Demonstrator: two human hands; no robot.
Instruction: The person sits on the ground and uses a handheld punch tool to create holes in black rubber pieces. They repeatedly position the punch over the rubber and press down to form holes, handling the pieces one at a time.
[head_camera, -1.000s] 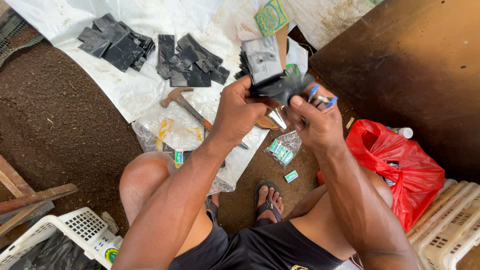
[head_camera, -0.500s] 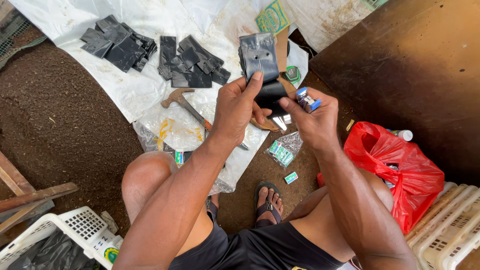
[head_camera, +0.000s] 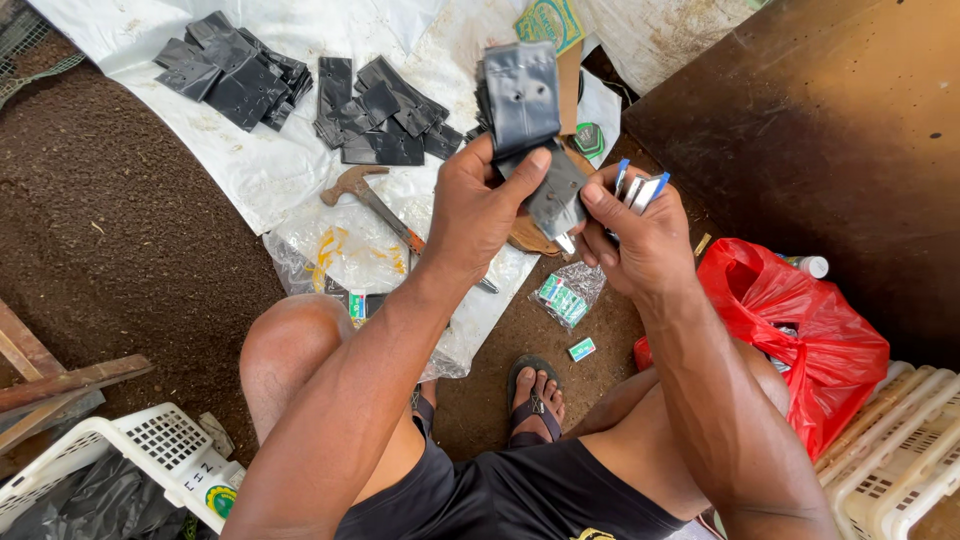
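Observation:
My left hand (head_camera: 482, 208) grips a folded stack of small black plastic bags (head_camera: 522, 95), held upright in front of me, thumb pressed on its lower part. My right hand (head_camera: 640, 240) pinches the bottom flap of that stack (head_camera: 556, 200) between thumb and forefinger, and also holds a blue-and-white stapler-like tool (head_camera: 638, 187) in its palm. More black bags lie in two loose piles (head_camera: 235, 70) (head_camera: 380, 110) on a white sheet (head_camera: 260, 170) on the soil.
A claw hammer (head_camera: 370, 200) lies on clear plastic wrap. Small green-and-white boxes (head_camera: 562, 298) sit by my sandalled foot (head_camera: 535, 400). A red plastic bag (head_camera: 800, 330) is at right, white crates (head_camera: 150, 450) (head_camera: 900, 450) at both lower corners, a dark board (head_camera: 820, 120) top right.
The stack of black bags has been raised and turned upright in my left hand. My right hand has shifted its thumb and finger onto the stack's lower flap.

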